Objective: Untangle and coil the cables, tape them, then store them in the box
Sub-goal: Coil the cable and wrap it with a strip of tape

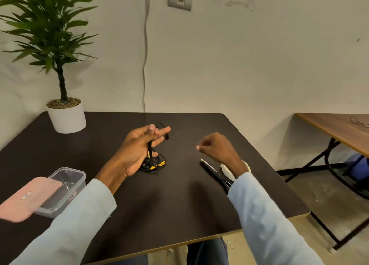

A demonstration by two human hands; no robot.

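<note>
My left hand (137,149) is raised over the middle of the dark table (119,205), palm up, with thin black cables (153,162) pinched between thumb and fingers. Most of the bundle, black with yellow parts, hangs down and rests tangled on the table under the hand. A small black plug (167,137) dangles by my fingertips. My right hand (216,148) hovers to the right with fingers curled in and nothing visible in it. Beneath my right wrist lie black scissors (217,174) and a white tape roll (229,171), partly hidden. A clear plastic box (65,187) stands at the left, its pink lid (30,199) leaning on it.
A potted plant in a white pot (66,117) stands at the table's far left corner. A grey cord (144,65) hangs down the wall behind. A wooden folding table (339,131) is to the right, across a gap of floor.
</note>
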